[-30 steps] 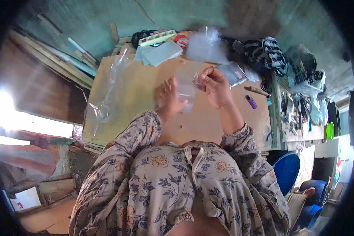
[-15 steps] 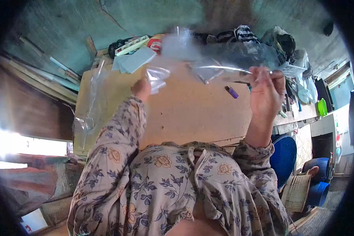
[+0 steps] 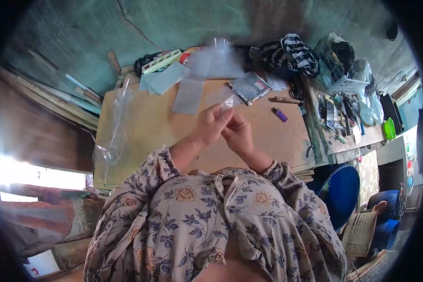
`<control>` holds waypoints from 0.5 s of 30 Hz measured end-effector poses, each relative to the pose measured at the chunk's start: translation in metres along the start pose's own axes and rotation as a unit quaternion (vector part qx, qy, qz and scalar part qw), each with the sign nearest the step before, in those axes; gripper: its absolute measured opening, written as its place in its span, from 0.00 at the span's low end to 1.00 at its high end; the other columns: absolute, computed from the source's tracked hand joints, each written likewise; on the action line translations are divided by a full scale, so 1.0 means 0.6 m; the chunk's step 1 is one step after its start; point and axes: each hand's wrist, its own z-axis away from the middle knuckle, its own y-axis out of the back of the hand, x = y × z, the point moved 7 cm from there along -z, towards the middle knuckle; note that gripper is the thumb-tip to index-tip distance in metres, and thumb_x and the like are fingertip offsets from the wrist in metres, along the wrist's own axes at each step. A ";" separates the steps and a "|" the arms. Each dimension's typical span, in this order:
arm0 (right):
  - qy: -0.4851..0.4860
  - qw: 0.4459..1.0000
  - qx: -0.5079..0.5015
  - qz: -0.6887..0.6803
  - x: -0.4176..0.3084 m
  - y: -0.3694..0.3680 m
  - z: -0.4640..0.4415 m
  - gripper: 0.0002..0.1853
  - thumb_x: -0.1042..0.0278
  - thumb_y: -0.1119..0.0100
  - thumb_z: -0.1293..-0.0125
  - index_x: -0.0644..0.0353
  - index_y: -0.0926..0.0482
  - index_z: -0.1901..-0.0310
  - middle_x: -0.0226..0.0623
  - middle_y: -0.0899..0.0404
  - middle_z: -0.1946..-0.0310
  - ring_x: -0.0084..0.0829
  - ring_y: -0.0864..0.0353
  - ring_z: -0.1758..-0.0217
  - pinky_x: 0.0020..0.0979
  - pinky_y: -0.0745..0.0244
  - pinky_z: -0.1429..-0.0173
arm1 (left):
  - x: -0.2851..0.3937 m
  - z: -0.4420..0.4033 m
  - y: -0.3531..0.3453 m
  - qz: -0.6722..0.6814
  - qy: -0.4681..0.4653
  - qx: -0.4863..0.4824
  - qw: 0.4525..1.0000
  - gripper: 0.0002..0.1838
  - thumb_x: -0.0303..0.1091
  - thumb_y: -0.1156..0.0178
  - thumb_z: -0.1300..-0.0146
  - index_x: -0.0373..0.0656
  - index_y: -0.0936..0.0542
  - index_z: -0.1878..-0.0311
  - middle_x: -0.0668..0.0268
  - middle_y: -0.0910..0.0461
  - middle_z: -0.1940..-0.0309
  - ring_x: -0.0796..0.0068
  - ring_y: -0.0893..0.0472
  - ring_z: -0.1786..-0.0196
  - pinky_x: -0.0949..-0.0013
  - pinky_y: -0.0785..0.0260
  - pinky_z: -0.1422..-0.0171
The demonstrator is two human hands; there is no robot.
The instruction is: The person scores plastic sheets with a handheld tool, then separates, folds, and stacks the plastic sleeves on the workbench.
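Over the middle of the wooden board, my left hand [image 3: 210, 124] and my right hand [image 3: 238, 134] meet, fingers closed. A small piece of clear plastic film [image 3: 229, 103] sticks up from between them, pinched by my left thumb and fingers. My right fingertips press against the same spot, and what they grip is hidden. Beyond my hands, a flat clear plastic strip [image 3: 188, 96] lies on the board. A dark packet in clear wrapping [image 3: 250, 88] lies to its right.
A purple lighter [image 3: 279, 114] and a wooden-handled tool [image 3: 286, 100] lie to the right. Long clear film [image 3: 115, 127] lies at the left. Grey sheets [image 3: 167, 78], a power strip [image 3: 161, 61] and striped cloth [image 3: 291, 54] line the back. A blue barrel [image 3: 340, 195] stands at the lower right.
My hands were apart, with clear film stretched from my right hand; now they are together at the centre. The film between them is a small bunched piece.
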 end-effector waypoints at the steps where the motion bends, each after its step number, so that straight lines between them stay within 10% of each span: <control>1: -0.032 0.999 0.006 0.002 -0.011 -0.008 0.003 0.07 0.79 0.41 0.45 0.62 0.30 0.69 0.26 0.28 0.72 0.15 0.28 0.70 0.18 0.30 0.67 | -0.017 0.000 0.007 0.017 0.031 0.000 0.999 0.20 0.47 0.51 0.37 0.37 0.25 0.58 0.64 0.21 0.66 0.74 0.23 0.62 0.70 0.31 0.58; 11: -0.134 0.939 0.152 -0.278 0.053 0.051 0.052 0.03 0.78 0.46 0.42 0.64 0.30 0.69 0.36 0.25 0.67 0.30 0.23 0.63 0.30 0.26 0.59 | -0.064 0.036 0.049 0.363 0.205 0.257 0.872 0.13 0.39 0.57 0.32 0.40 0.27 0.59 0.65 0.23 0.68 0.77 0.22 0.69 0.79 0.33 0.68; 15: -0.194 0.937 0.178 -0.229 0.042 0.081 0.057 0.07 0.75 0.49 0.41 0.63 0.30 0.61 0.38 0.25 0.64 0.32 0.23 0.61 0.32 0.30 0.55 | -0.060 0.025 0.068 0.153 0.130 0.211 0.957 0.09 0.33 0.55 0.34 0.40 0.26 0.62 0.66 0.23 0.69 0.78 0.23 0.68 0.74 0.34 0.70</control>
